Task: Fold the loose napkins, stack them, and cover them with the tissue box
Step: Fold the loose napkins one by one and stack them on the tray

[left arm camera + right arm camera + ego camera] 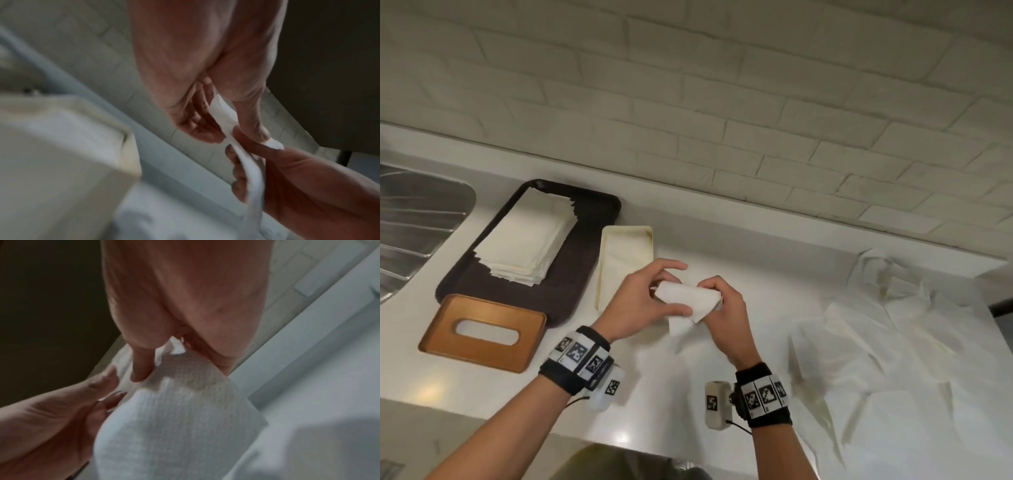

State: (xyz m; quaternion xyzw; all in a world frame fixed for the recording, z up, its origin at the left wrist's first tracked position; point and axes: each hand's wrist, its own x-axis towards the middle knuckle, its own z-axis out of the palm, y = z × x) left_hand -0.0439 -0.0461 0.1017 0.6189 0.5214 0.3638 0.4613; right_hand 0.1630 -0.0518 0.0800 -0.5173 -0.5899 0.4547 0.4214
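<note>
Now, progress: I judge the job part done; a folded stack (525, 240) lies on the tray (465, 277), loose napkins (893, 329) wait at right on the worktop (674, 383).
Left: box (482, 334) uncovered beside the tray, not yet over any stack.
Left hand (642, 301): fingers curled, pinching one napkin (685, 299) in mid-air.
Right hand (726, 308): pinching the same napkin's other end, above the worktop.
</note>
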